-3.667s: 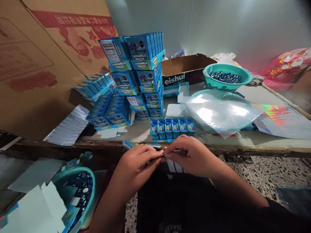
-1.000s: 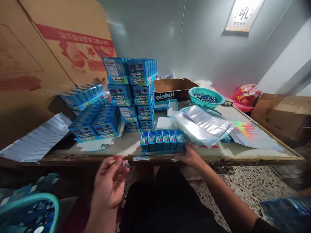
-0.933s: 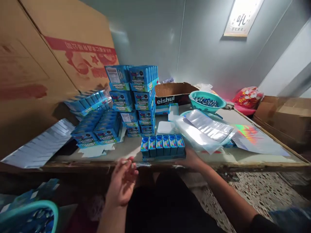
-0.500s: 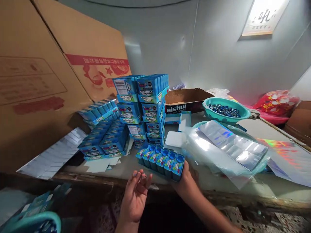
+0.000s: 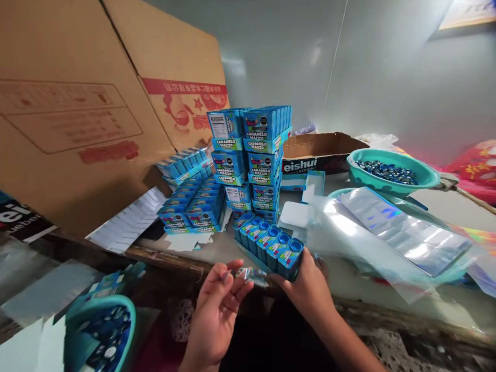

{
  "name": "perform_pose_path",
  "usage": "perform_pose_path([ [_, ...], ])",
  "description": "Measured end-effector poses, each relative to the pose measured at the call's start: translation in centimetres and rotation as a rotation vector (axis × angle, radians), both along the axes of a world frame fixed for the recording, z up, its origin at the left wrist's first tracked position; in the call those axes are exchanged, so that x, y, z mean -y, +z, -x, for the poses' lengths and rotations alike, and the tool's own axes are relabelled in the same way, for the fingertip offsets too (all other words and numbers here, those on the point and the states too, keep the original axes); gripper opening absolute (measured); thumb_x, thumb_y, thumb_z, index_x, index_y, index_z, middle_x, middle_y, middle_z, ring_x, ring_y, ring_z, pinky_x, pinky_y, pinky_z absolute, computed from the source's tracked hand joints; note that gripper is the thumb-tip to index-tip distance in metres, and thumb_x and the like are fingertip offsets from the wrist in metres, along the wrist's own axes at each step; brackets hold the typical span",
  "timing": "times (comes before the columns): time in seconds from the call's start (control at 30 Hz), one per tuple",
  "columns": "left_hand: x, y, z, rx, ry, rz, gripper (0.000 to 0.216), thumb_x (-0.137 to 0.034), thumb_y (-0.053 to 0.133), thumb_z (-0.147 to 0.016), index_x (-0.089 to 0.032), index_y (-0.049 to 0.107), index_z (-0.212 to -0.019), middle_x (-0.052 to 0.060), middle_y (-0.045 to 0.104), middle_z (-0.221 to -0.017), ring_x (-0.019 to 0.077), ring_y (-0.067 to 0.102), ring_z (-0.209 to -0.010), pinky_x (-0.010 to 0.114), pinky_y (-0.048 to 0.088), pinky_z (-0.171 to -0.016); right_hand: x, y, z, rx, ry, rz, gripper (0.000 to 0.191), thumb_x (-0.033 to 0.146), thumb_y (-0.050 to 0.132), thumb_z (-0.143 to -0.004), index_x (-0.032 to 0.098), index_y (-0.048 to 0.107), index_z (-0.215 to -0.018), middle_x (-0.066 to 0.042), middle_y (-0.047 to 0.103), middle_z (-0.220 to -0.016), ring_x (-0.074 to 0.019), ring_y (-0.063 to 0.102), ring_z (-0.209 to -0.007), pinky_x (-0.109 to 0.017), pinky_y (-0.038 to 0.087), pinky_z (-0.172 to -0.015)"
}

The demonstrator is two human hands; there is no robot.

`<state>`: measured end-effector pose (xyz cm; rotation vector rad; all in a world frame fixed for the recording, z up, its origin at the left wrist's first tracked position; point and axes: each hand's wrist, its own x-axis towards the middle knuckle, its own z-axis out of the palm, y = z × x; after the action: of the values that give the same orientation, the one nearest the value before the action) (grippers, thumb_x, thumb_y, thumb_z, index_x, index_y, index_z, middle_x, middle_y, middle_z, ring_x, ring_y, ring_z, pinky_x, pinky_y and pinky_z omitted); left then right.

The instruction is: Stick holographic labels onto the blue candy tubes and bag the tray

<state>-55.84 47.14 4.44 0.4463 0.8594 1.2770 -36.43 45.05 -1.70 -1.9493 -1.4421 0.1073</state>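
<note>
My right hand point(image 5: 312, 281) is closed around the near right end of a row of small blue boxes point(image 5: 267, 243) in a shallow blue tray. The row is tilted, and round openings show on the box tops. My left hand point(image 5: 217, 297) is palm up just in front of the row, its fingers curled and pinching a small shiny piece of clear plastic wrapping point(image 5: 246, 274). Whether anything is inside the wrapping I cannot tell. Behind the row stands a tall stack of blue candy boxes point(image 5: 248, 155) marked "Caramelo Macizo".
More blue boxes point(image 5: 189, 206) lie left of the stack, before a large carton point(image 5: 186, 57). A teal basin point(image 5: 391, 170) of shiny blue pieces and clear plastic sheets point(image 5: 403, 227) are at the right. Another teal basin point(image 5: 129, 330) sits low at the left. An open carton point(image 5: 325, 150) stands behind.
The view has swung left, bringing the lower left basin further into sight. A shiny plastic piece now shows clearly at my left fingertips. My right hand keeps hold of the row of boxes.
</note>
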Motion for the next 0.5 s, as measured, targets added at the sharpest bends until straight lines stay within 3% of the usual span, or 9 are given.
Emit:
perform_pose_path([
  [0.17,-0.3,-1.6,-0.9,-0.05,-0.014,-0.024,0.048,-0.029,0.097,-0.046,-0.019,0.059,-0.074,-0.003,0.073,-0.082,0.0154,0.073,-0.072,0.024,0.064,-0.065,1.9,0.2,-0.9,-0.105,0.137,-0.022,0.075,0.04,0.072,-0.08,0.018,0.042,-0.144,-0.018,0.061,-0.133,-0.0364,0.06,-0.122,-0.056,0.042,-0.109],
  [0.27,-0.5,-3.5,-1.3,-0.114,-0.019,0.005,0.052,-0.03,0.098,-0.042,-0.019,0.057,-0.071,-0.005,0.071,-0.077,0.0158,0.072,-0.072,0.026,0.064,-0.065,4.1,-0.4,-2.9,-0.228,0.157,-0.193,0.049,0.027,0.064,-0.086,0.022,0.054,-0.134,-0.015,0.058,-0.135,-0.0289,0.058,-0.125,-0.047,0.049,-0.106],
  [0.37,-0.6,-5.8,-1.4,-0.236,0.0,0.032,0.055,-0.029,0.097,-0.039,-0.02,0.056,-0.074,-0.005,0.069,-0.078,0.0147,0.07,-0.07,0.024,0.062,-0.063,6.8,-1.1,-5.3,-0.48,0.125,-0.328,0.028,0.024,0.066,-0.086,0.024,0.065,-0.115,-0.011,0.063,-0.121,-0.0235,0.065,-0.112,-0.04,0.057,-0.096],
  [0.5,-0.9,-7.6,-1.6,-0.555,0.092,-0.014,0.053,-0.03,0.093,-0.042,-0.021,0.057,-0.08,-0.007,0.064,-0.071,0.0093,0.062,-0.058,0.016,0.052,-0.051,9.2,-1.6,-7.7,-0.887,-0.007,-0.292,0.033,0.029,0.08,-0.076,0.023,0.067,-0.106,-0.004,0.07,-0.093,-0.0178,0.07,-0.087,-0.033,0.061,-0.082],
])
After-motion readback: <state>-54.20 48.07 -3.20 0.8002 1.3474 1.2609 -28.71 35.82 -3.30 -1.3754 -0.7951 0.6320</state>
